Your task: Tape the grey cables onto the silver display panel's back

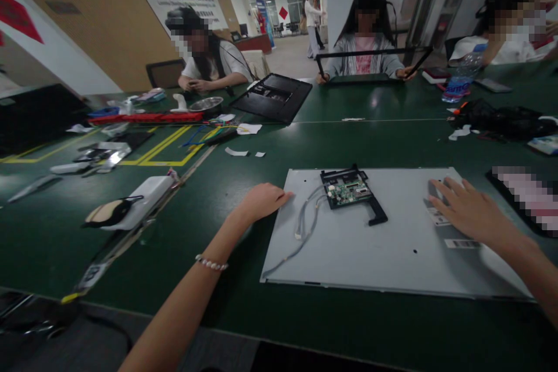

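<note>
A flat grey metal-backed display panel [370, 261] lies on the green table, with a white label near its right side. On it sits a black plastic bracket [378, 210] holding a green circuit board [349, 192], and thin grey cables [305, 215] run off to the left. My left hand [264, 200], a beaded bracelet on its wrist, is closed at the panel's upper left edge; the fingertips are partly hidden. Spread across the right part of the panel, my right hand [468, 209] is open, palm down.
Opposite, a person [366, 40] holds a black frame [375, 53]. A black monitor back cover [279, 96] lies beyond the panel. To the left are a white box [146, 200] and scattered parts. A bottle [462, 78] and black cables [497, 119] stand or lie at right.
</note>
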Tool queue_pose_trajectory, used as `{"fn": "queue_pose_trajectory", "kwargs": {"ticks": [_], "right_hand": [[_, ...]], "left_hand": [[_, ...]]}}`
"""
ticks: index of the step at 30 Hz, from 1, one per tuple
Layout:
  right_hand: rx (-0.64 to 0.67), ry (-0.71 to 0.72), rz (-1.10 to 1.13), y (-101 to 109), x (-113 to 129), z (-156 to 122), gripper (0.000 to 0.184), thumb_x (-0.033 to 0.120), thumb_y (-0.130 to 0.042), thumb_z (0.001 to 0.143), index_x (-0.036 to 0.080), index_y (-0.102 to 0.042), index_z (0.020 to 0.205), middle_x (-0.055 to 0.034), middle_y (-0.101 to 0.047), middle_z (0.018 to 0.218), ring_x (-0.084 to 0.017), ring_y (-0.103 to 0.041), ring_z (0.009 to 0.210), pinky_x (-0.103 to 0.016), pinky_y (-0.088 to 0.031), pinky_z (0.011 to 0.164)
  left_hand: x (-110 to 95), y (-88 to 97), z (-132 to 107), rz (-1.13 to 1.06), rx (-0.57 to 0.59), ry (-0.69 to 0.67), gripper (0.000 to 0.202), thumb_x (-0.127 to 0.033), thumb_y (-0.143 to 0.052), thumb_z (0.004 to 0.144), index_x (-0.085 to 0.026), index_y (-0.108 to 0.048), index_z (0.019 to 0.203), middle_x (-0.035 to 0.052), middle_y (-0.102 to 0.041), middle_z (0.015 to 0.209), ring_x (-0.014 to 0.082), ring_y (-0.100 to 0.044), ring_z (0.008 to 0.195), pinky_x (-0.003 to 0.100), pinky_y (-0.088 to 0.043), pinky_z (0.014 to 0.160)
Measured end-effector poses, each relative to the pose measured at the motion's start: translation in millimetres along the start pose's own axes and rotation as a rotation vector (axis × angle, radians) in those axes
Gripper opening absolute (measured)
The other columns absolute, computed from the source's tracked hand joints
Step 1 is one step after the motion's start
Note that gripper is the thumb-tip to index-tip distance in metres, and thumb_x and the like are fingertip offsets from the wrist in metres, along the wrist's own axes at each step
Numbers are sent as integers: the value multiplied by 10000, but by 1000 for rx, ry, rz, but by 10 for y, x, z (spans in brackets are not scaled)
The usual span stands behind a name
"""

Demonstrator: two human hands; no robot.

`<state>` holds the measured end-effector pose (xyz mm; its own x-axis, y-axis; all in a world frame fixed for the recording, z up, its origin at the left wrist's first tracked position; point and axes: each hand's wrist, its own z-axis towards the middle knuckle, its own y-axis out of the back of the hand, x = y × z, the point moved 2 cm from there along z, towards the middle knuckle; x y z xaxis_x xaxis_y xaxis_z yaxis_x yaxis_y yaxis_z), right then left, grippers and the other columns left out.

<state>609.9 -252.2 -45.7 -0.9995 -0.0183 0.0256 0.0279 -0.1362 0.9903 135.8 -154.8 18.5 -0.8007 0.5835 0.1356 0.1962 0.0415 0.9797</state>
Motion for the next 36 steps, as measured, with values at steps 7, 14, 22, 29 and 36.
{"fn": "queue_pose_trajectory", "kwargs": {"ticks": [7, 14, 22, 29, 36], "right_hand": [[-12, -41, -57, -47, -53, -8, 656, 592, -239, 923, 221, -451, 1421, -190, -492, 1417, -467, -424, 1292, -717, -421, 889], [-65, 21, -21, -38, 25, 54, 670, 592, -251, 929, 180, -463, 1413, -207, -434, 1465, -449, -287, 1395, -677, -382, 985], [57, 193, 151, -26, 412, 33, 653, 598, -264, 946, 255, -351, 1495, -127, -337, 1556, -364, -230, 1444, -614, -333, 1072], [76, 217, 123, 17, 483, -33, 645, 593, -212, 964, 265, -336, 1505, -126, -298, 1576, -323, -243, 1447, -584, -301, 1098], [45, 221, 134, 35, 497, -33, 638, 591, -210, 966, 273, -330, 1507, -120, -289, 1581, -327, -243, 1446, -601, -303, 1090]], "left_hand": [[-69, 16, 6, -25, -8, -11, 606, -442, -239, 1006, -158, -730, 792, 109, -721, 797, 201, -653, 724, 301, -437, 672], [-130, 26, 12, -47, -17, -18, 596, -440, -245, 1003, -160, -724, 786, 118, -717, 797, 208, -648, 715, 312, -433, 661], [-138, 18, 10, -41, -17, -21, 590, -427, -232, 1003, -167, -711, 777, 116, -709, 798, 213, -645, 734, 322, -447, 694], [-176, 84, 72, -247, -290, 128, 402, -422, -336, 973, -187, -641, 857, 94, -655, 885, 224, -629, 815, 353, -493, 755], [-662, 210, 253, -617, -287, -161, 830, -535, -592, 842, -200, -210, 1499, 149, -251, 1563, 294, -240, 1445, 467, -270, 1166]]}}
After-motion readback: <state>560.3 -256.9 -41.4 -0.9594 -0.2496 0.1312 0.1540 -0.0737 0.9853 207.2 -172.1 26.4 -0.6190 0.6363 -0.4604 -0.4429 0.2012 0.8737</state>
